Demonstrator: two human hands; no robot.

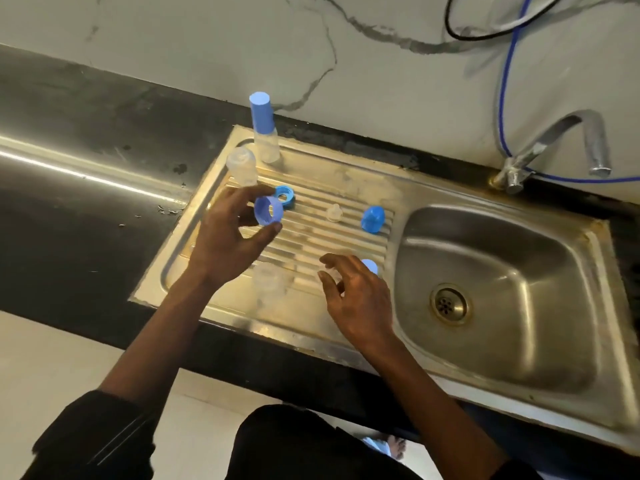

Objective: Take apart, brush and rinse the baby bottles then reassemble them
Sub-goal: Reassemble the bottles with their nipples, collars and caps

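Observation:
My left hand [230,233] pinches a blue screw ring [268,211] between thumb and fingers above the ribbed drainboard [332,244]. A second blue ring [285,196] lies just behind it. My right hand [356,296] hovers with spread, relaxed fingers over the drainboard's near part, holding nothing; a blue piece [370,266] shows behind its fingers. A clear bottle body [268,284] lies blurred between my hands. Another clear bottle [242,166] stands at the back left, beside a tall bottle with a blue cap [265,131]. A clear teat [335,213] and a blue dome cap [373,220] rest mid-board.
The steel sink basin [491,292] with its drain [449,304] lies to the right. A chrome tap [554,143] stands behind it, with a blue hose [505,98] and black cable on the marble wall. Dark counter [86,174] extends left.

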